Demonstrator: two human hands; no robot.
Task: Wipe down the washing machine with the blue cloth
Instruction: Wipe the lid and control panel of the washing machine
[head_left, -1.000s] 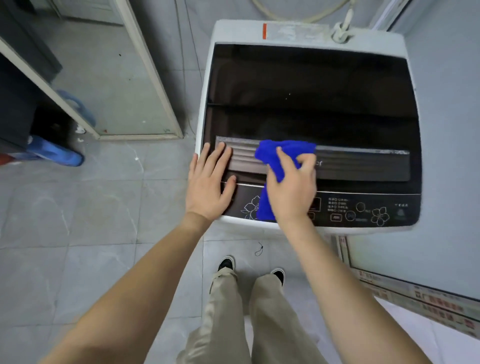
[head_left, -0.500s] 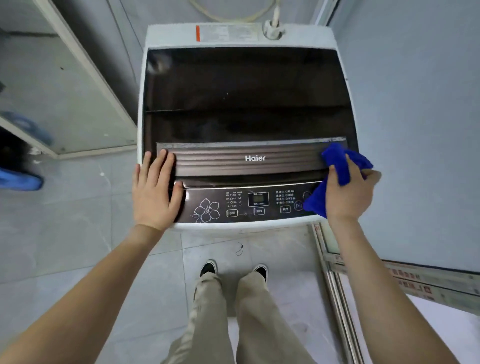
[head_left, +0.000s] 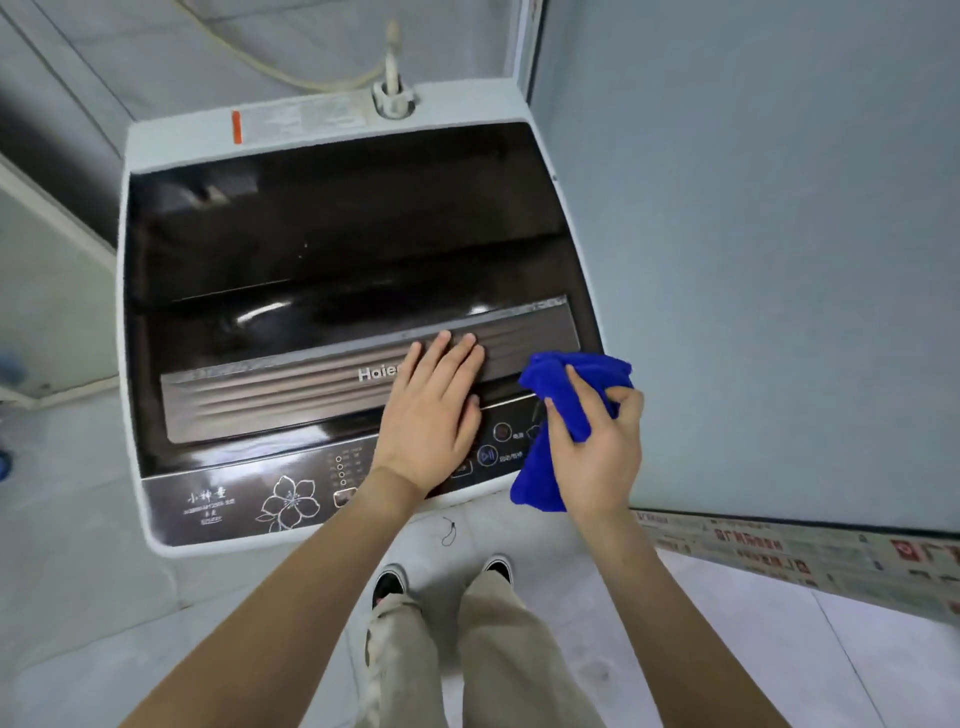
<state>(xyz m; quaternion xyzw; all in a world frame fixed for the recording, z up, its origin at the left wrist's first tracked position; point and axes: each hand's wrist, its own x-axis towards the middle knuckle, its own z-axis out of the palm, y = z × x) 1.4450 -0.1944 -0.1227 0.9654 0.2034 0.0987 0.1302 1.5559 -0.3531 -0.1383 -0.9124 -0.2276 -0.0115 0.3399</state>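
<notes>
We're standing right in front of the washing machine, looking down at its dark lid. Our left hand is lying flat with fingers spread, gripping nothing, covering part of the ribbed handle strip and the control panel. Our right hand is clutching the bunched-up blue cloth at the machine's front right corner, beside the wall.

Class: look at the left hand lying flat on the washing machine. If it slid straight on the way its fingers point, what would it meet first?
The left hand points away across the ribbed handle strip. It would probably meet the strip's far edge, then the dark glass lid.
</notes>
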